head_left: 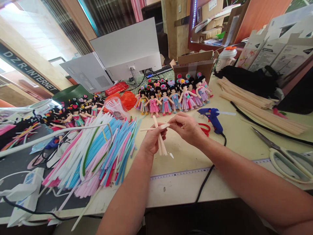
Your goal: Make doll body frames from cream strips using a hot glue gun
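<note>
- The left hand held two cream stems upright above the surface, its grip clamped on their middle.
- The right hand pinched a crosswise stem against them; the step seemed to be joining the pieces into a cross.
- A next move would need the crossing point kept from slipping.
- A blue glue gun lay just behind the right hand, with its cord under the forearm.
- Finished dolls stood behind, and a pile of coloured stems lay to the left; nothing blocked the hands.
</note>
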Tool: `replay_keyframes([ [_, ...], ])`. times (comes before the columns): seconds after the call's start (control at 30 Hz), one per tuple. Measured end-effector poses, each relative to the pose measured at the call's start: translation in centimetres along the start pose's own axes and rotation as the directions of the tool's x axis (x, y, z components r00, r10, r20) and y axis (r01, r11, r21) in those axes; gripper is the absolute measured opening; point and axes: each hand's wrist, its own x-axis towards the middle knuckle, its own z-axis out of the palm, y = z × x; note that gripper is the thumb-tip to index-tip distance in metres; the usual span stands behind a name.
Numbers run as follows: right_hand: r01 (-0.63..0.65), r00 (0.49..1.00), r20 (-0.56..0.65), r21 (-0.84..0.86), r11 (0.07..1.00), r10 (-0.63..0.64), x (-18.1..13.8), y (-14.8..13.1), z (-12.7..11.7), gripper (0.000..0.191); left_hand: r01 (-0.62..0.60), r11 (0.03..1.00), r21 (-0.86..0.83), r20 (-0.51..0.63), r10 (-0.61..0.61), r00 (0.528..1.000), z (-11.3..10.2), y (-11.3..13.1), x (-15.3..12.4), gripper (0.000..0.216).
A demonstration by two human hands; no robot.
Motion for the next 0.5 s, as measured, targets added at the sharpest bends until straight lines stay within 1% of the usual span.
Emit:
replay_keyframes([
  [0.3, -0.048, 0.998, -0.027, 0.051, 0.998, 0.049, 0.16, 0.12, 0.05, 0.017, -0.094, 0.993, 0.068, 0.011, 0.094, 0.996, 0.02, 0.02, -0.09, 0.033],
  [0.5, -0.110, 0.993, -0.032, 0.151, 0.982, 0.116, 0.20, 0.43, 0.37, 0.017, -0.211, 0.969, 0.127, 0.012, 0.211, 0.977, 0.19, -0.09, -0.11, 0.028],
])
